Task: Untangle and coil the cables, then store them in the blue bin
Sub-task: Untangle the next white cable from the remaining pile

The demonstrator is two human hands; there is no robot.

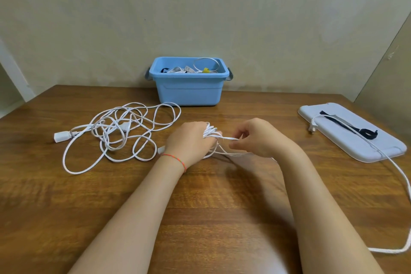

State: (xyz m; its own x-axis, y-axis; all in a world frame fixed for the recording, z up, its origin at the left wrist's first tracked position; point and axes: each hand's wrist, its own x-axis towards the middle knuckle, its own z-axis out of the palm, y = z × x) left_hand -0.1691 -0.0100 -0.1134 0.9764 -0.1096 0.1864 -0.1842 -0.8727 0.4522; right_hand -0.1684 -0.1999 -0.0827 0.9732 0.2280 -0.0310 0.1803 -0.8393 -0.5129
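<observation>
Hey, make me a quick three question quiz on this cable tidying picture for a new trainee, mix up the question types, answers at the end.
1. True or false: the blue bin already holds coiled cables.
2. Which hand grips the coiled bundle of white cable? A) left hand B) right hand C) neither
3. Fill in: the bin's lid lies flat on the table, to the ____ of the bin, with a black strap on it.

Key:
1. True.
2. A; the right hand pinches the strand leading off the bundle.
3. Right.
</observation>
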